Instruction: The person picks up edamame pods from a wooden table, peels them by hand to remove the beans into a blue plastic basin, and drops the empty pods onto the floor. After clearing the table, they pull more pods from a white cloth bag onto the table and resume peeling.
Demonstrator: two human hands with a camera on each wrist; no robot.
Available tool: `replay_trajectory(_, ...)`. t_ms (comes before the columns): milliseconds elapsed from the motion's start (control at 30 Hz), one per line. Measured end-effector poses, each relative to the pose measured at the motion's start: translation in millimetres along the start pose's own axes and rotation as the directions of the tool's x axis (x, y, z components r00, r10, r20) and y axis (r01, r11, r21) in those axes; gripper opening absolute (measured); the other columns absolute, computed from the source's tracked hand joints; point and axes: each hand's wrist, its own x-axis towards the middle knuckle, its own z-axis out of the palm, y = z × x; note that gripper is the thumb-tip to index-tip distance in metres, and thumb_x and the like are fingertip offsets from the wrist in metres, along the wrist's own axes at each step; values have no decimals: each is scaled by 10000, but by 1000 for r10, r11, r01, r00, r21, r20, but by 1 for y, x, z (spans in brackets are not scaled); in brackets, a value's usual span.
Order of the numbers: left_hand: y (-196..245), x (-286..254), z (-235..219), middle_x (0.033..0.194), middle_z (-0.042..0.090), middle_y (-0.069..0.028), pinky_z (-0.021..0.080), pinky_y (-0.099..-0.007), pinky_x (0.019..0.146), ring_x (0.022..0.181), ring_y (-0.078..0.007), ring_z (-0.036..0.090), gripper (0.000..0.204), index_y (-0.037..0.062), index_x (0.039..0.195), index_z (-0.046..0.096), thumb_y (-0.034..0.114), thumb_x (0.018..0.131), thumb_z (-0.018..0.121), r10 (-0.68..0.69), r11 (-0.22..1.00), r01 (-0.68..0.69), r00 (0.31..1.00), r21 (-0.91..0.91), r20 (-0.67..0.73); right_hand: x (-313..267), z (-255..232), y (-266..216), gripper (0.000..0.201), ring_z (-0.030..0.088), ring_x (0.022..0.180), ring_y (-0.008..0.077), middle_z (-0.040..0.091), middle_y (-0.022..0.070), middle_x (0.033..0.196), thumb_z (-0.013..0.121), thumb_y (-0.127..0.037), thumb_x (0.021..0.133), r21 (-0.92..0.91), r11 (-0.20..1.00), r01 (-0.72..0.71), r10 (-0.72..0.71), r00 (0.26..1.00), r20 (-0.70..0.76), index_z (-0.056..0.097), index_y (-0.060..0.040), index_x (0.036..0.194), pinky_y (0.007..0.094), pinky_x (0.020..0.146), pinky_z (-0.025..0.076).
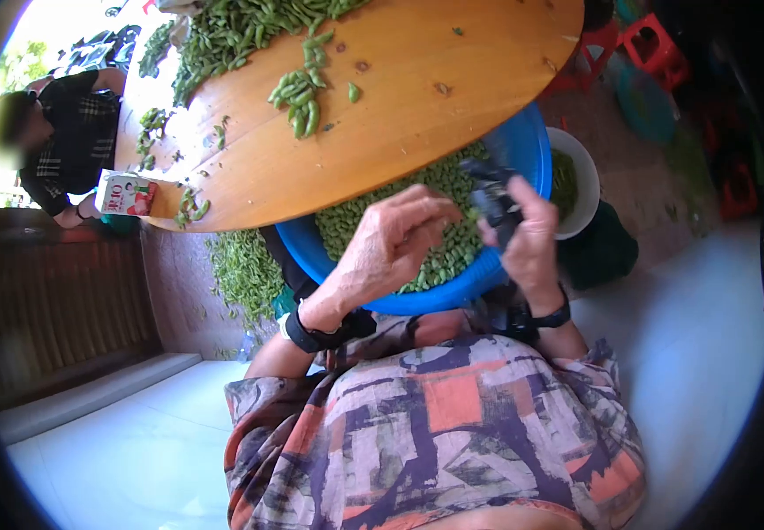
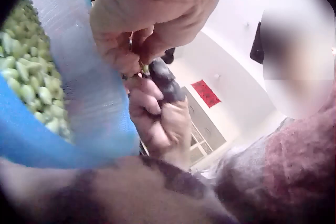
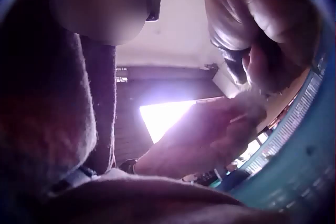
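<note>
Both hands meet over a blue basin of shelled green beans on my lap. My right hand grips a dark, stubby object, upright, with thumb and fingers wrapped round it. My left hand has its fingers curled together just left of that object. In the left wrist view the left hand pinches a small yellowish-green bit at the top of the dark object, which the right hand holds beside the basin wall. The right wrist view is dim and blurred.
A round wooden table stands beyond the basin with heaps of green pods and a red-and-white carton at its edge. A white bowl sits right of the basin. More pods lie on the floor. Another person sits far left.
</note>
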Motion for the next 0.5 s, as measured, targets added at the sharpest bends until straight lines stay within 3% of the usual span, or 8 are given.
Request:
replay_trajectory(67,3,19,-22,913,647,-117,512,-275,624,731,-174,645,147,-12,1006,649,-21,890,558,228,903,-148,961,403,-158,9,-30,-1,360,517,592,20,557,-54,716,508,-385,981,12,985,173,-170,978,-120,634,-48,1001,185,510,410)
replay_trajectory(133,1,41,-49,889,664,-156,527,-334,637,690,-275,655,133,-5,967,664,35,856,604,248,775,40,899,630,-362,10,-73,-5,252,524,601,34,569,-40,714,505,-250,1001,-213,977,31,-104,934,-342,648,-44,1012,198,514,419)
replay_trajectory(200,-9,61,-75,855,659,-178,520,-374,677,716,-309,650,129,-6,930,667,58,823,634,260,688,116,882,716,-392,11,-104,-2,230,553,624,57,602,-10,721,553,-191,985,-505,852,-138,-173,837,-520,662,-15,1086,226,542,450)
replay_trajectory(233,-16,71,-83,855,659,-178,520,-374,677,716,-309,650,129,-6,930,667,58,823,634,265,686,114,881,718,-393,11,-111,-6,231,568,640,73,619,8,737,567,-159,974,-612,770,-178,-230,818,-527,660,-8,1123,241,567,466)
replay_trajectory(267,-24,79,-90,849,657,-185,513,-392,701,729,-314,649,126,-6,918,668,59,814,637,243,606,137,906,784,-346,8,-117,-10,246,583,656,89,635,25,753,582,-127,963,-704,674,-223,-286,800,-527,658,-2,1160,257,591,481)
replay_trajectory(300,-26,84,-92,842,655,-191,505,-410,725,742,-318,647,124,-6,906,669,59,805,641,216,518,152,929,842,-301,6,-125,-5,272,593,683,101,651,44,769,568,-99,956,-720,663,-206,-315,795,-518,644,-9,1201,269,632,492)
replay_trajectory(433,-31,92,-88,837,656,-179,493,-418,761,760,-318,640,129,-4,898,663,37,778,640,171,476,224,925,850,-339,3,-130,2,226,594,681,107,652,45,763,549,-64,945,-775,602,-192,-386,780,-492,671,-11,1127,267,625,485)
replay_trajectory(500,-31,88,-87,796,658,-125,502,-360,676,689,-233,637,89,0,890,652,5,805,628,206,596,152,920,788,-334,5,-118,-1,180,584,657,99,650,25,764,530,-42,932,-655,718,-237,-180,845,-504,676,-7,1032,255,615,475)
